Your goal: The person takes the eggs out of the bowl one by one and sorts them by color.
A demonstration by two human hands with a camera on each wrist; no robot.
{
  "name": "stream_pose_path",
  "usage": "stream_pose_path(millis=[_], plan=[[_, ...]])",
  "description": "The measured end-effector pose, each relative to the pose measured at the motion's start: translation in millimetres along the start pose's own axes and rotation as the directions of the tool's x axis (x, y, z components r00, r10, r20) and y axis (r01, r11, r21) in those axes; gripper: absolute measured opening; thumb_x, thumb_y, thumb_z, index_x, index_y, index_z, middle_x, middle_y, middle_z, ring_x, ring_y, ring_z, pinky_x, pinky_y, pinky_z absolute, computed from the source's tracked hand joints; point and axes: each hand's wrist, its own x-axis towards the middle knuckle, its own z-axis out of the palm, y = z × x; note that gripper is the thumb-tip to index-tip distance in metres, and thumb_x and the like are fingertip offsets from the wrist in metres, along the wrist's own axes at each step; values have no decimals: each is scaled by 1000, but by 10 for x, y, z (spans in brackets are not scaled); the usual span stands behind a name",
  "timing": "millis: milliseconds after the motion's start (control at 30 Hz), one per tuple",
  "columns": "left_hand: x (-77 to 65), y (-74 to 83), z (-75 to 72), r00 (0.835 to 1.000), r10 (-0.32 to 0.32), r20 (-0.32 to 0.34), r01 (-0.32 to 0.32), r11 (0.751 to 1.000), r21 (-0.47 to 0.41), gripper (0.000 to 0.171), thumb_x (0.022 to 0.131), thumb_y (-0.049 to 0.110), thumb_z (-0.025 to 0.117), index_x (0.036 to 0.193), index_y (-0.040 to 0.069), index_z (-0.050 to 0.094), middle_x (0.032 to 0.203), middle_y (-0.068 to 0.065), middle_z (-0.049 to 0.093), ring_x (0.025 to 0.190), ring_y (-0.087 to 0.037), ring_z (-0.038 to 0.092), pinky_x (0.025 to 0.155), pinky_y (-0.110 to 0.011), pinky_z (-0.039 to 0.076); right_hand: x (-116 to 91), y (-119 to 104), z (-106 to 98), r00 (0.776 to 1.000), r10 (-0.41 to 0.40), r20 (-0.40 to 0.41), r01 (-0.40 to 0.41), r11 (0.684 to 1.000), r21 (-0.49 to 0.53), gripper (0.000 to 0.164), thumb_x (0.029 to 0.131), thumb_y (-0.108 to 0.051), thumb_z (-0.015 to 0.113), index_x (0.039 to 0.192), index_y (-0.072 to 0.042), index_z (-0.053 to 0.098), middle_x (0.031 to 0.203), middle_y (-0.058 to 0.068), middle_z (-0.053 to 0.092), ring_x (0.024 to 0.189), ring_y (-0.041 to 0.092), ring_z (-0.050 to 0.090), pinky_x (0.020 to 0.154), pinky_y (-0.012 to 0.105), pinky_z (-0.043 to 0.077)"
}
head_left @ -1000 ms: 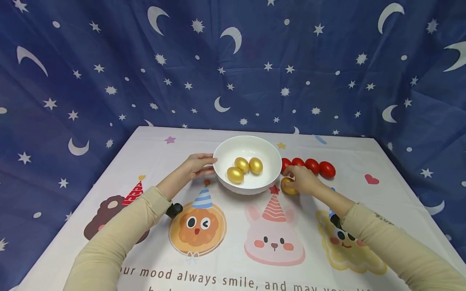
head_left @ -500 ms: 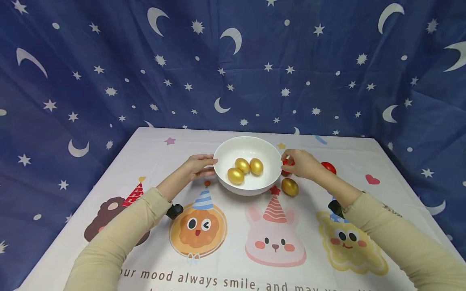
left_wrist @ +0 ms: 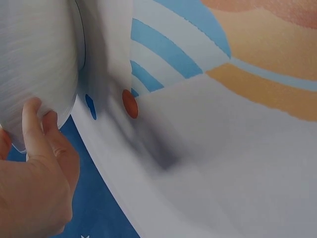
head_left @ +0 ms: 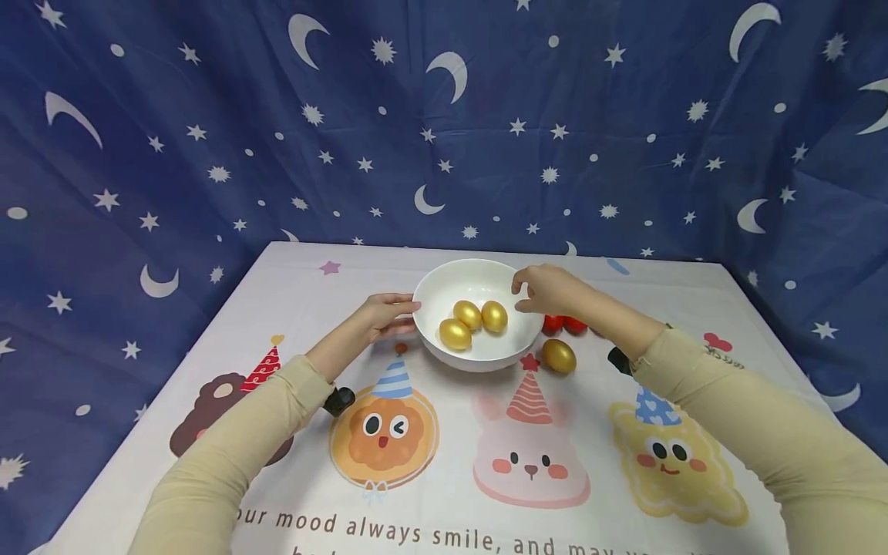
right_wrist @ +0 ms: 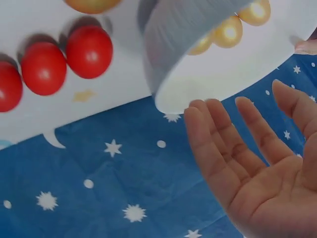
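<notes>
A white bowl point(head_left: 430, 308) stands on the table with three gold eggs point(head_left: 455, 334) inside. My left hand point(head_left: 388, 314) holds its left side, the thumb at the rim and the fingers against the outer wall, which fills the upper left of the left wrist view. Over the bowl's right rim hovers my right hand point(head_left: 551, 291), fingers spread apart with nothing among them; its bare palm shows in the right wrist view. Just right of the bowl lies another gold egg point(head_left: 559, 356). Behind it, red eggs point(right_wrist: 89, 52) sit in a row, partly hidden by my right forearm in the head view.
A white cartoon-print cloth point(head_left: 430, 532) covers the table. Dark blue curtain point(head_left: 347, 116) with moons and stars hangs behind the far edge. A small black device point(head_left: 339, 401) sits at the left wrist, another point(head_left: 619, 361) at the right.
My right hand has gone from the loose gold egg, past the leftmost red egg, up and left to over the bowl's right rim. The left hand keeps its place on the bowl.
</notes>
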Motion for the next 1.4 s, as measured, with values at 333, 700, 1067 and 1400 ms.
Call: stream_pose_path(millis=[333,700,1067,1400], plan=[[-20,52,25,999,-22,-24,22,1000,-1,50,91,14,63,139,11,47,138,-13,49,93,-17,62,74,-18,61,324,-214,-133,990,1,141,11,996,-86,33,87,-18,67,116,-1,62,112,17,63,89,27,56,77,34,59],[-24,28,26,1000,-26,-3,26,1000,-11,52,91,12,62,140,9,44,137,-16,48,95,-19,63,75,-18,61,684,-298,-169,949,110,295,-119,993,16,32,92,-23,60,120,-7,58,122,16,58,104,35,61,78,39,62],[-10,-18,1,1000,-8,-14,8,999,-32,50,91,12,62,139,8,46,130,-16,52,72,-10,63,71,-19,62,982,-293,-58,920,155,361,-226,960,164,27,91,-17,61,116,-6,58,125,21,54,114,37,56,92,45,58],[-5,-4,27,1000,-16,-10,16,999,-36,50,91,12,62,139,9,46,136,-16,50,88,-17,64,74,-19,62,1082,-186,45,873,252,418,-364,906,214,27,94,-15,58,119,-6,57,125,19,52,117,36,54,99,44,54]])
